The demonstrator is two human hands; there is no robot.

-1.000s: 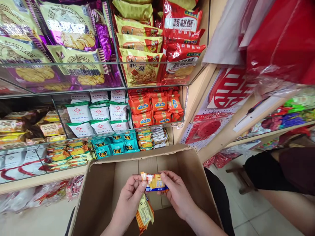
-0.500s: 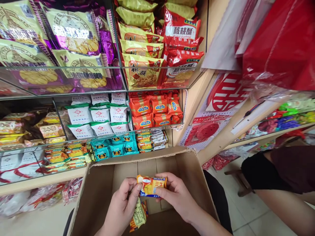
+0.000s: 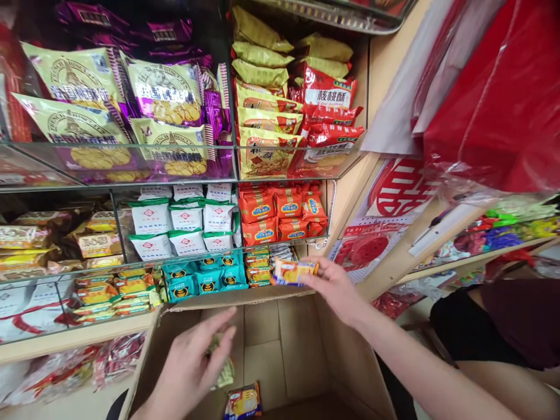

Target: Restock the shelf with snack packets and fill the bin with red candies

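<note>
Shop shelves; orange-yellow snack pkt (image 3: 294, 272)

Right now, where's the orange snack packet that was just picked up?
In the head view, the orange snack packet is in the right hand, held above the cardboard box rim, at the lowest glass shelf beside the teal packets.

Left hand (image 3: 192, 364): at 7 o'clock in view, palm turned inward, fingers loosely curled, blurred.
Left forearm: enters from the bottom edge, short and bare.
Right hand (image 3: 335, 286): near centre, reaching toward 12 o'clock, fingers pinched together.
Right arm: bare, stretched out from 5 o'clock.
</note>
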